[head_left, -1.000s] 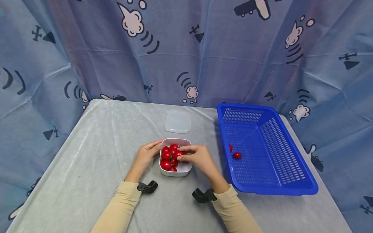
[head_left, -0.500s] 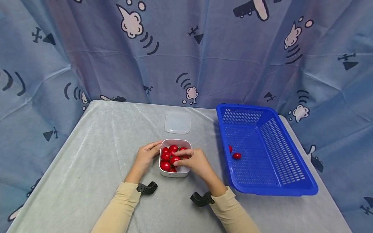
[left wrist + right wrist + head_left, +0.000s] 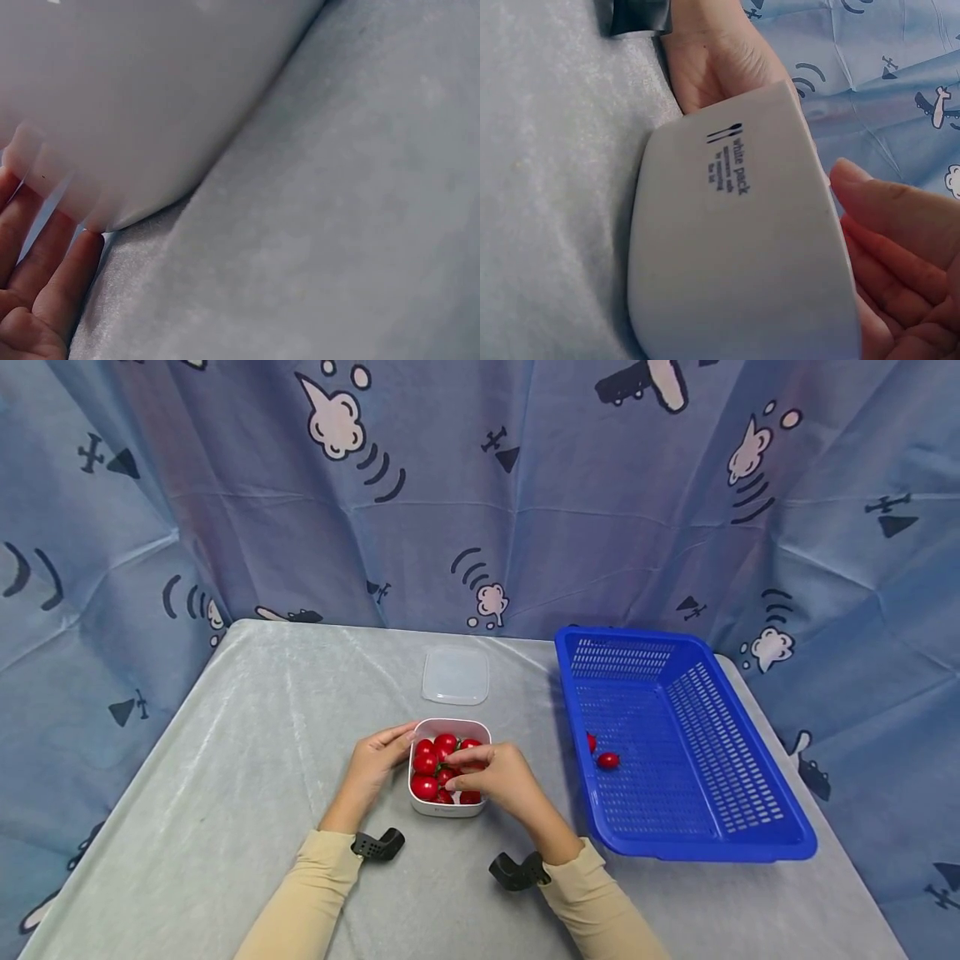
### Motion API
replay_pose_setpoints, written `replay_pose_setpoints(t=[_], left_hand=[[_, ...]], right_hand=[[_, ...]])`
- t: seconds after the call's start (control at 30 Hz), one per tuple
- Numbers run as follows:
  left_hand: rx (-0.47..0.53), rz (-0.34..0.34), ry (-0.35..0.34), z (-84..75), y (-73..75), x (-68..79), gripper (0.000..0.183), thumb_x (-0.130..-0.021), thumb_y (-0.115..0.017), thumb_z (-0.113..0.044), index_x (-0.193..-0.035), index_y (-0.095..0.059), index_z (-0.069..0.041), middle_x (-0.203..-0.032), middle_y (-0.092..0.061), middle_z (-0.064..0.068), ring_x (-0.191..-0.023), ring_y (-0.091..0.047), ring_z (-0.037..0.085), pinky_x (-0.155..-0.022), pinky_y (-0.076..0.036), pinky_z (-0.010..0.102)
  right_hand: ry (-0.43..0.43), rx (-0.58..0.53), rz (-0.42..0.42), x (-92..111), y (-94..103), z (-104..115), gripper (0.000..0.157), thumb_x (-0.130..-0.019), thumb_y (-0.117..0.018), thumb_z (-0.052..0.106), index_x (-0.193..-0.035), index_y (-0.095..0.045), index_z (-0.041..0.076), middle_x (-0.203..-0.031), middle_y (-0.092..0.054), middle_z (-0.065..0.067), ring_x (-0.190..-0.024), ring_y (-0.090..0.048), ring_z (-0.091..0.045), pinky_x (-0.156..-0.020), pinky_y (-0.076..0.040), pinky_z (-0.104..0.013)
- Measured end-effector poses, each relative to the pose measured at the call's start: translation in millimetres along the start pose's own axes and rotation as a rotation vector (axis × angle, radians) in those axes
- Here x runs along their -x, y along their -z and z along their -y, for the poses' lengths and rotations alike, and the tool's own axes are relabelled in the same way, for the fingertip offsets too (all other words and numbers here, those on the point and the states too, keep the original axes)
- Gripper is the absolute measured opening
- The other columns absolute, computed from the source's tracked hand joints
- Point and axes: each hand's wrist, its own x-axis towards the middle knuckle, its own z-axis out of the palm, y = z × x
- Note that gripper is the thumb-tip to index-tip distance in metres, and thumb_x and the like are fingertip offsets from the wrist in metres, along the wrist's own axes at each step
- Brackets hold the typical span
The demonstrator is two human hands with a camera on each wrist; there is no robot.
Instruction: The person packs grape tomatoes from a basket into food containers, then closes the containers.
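Observation:
A white square food container (image 3: 450, 810) sits mid-table, holding several red cherry tomatoes (image 3: 424, 788). Against its left wall rests my left hand (image 3: 375, 760); in the left wrist view the straight fingers (image 3: 56, 266) touch the container's side. Over the container's right side is my right hand (image 3: 510, 777), thumb and fingers apart with no tomato seen between them. One tomato (image 3: 470, 797) lies just under the right thumb. In the right wrist view the container's outer wall (image 3: 735, 232), with printed lettering, hides the tomatoes, and the right thumb (image 3: 892, 202) is above the rim.
A blue plastic basket (image 3: 697, 852) stands on the right of the table, with two tomatoes (image 3: 608, 761) near its left wall. A clear lid (image 3: 455, 677) lies flat behind the container. A patterned blue curtain (image 3: 420, 527) hangs behind the table.
My right hand has moved slightly left and let go of a tomato, which now lies at the container's front right. The left hand stays at the container's side.

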Motion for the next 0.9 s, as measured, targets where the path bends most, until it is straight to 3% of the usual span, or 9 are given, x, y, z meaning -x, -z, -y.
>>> replay_pose_setpoints(t=[0.27, 0.4, 0.5, 0.6, 0.73, 0.9], left_hand=[[-0.023, -0.009, -0.001, 1.6, 1.2, 2.1, 0.036, -0.095, -0.066, -0.01, -0.126, -0.063, 0.008, -0.119, -0.072, 0.01, -0.092, -0.069, -0.001, -0.087, -0.057, 0.019], [-0.024, -0.019, -0.003, 1.8, 1.8, 2.4, 0.035, -0.096, -0.065, -0.009, -0.126, -0.063, 0.009, -0.117, -0.073, 0.007, -0.091, -0.068, -0.002, -0.086, -0.057, 0.018], [-0.017, -0.02, -0.005, 1.5, 1.5, 2.0, 0.035, -0.096, -0.065, -0.009, -0.126, -0.063, 0.01, -0.114, -0.074, 0.004, -0.09, -0.069, -0.002, -0.085, -0.057, 0.017], [-0.012, -0.014, -0.01, 1.0, 1.1, 1.3, 0.036, -0.096, -0.065, -0.009, -0.126, -0.063, 0.01, -0.114, -0.074, 0.003, -0.091, -0.068, -0.002, -0.086, -0.057, 0.017], [-0.008, -0.009, -0.006, 0.5, 0.4, 0.4, 0.036, -0.095, -0.065, -0.009, -0.126, -0.063, 0.009, -0.116, -0.073, 0.006, -0.092, -0.068, -0.002, -0.086, -0.057, 0.017], [-0.009, -0.007, -0.002, 0.8, 0.3, -0.9, 0.037, -0.095, -0.066, -0.01, -0.126, -0.063, 0.009, -0.115, -0.074, 0.005, -0.091, -0.068, -0.002, -0.086, -0.057, 0.017]], right_hand=[[0.0, -0.067, 0.026, 3, 5.8, -1, 0.028, -0.076, -0.085, 0.01, -0.102, -0.078, 0.003, -0.103, -0.076, -0.014, -0.088, -0.065, -0.01, -0.071, -0.056, -0.019], [0.003, -0.079, 0.001, 10, 16.4, 8, 0.026, -0.079, -0.083, 0.01, -0.104, -0.078, 0.003, -0.106, -0.076, -0.012, -0.102, -0.067, -0.018, -0.087, -0.059, -0.029], [0.002, -0.072, -0.038, 14, 28.1, 17, 0.027, -0.08, -0.082, 0.013, -0.105, -0.078, 0.004, -0.107, -0.077, -0.009, -0.115, -0.064, -0.023, -0.102, -0.053, -0.04], [0.008, -0.073, -0.086, 17, 42.2, 25, 0.03, -0.08, -0.083, 0.015, -0.106, -0.078, 0.004, -0.108, -0.077, -0.01, -0.118, -0.064, -0.025, -0.105, -0.051, -0.046], [0.038, -0.061, -0.135, 20, 62.0, 33, 0.031, -0.08, -0.084, 0.017, -0.107, -0.077, 0.004, -0.109, -0.076, -0.011, -0.115, -0.067, -0.024, -0.101, -0.054, -0.042], [0.047, -0.042, -0.163, 26, 86.1, 41, 0.035, -0.08, -0.084, 0.02, -0.11, -0.076, 0.005, -0.111, -0.076, -0.009, -0.109, -0.07, -0.021, -0.092, -0.057, -0.027]])
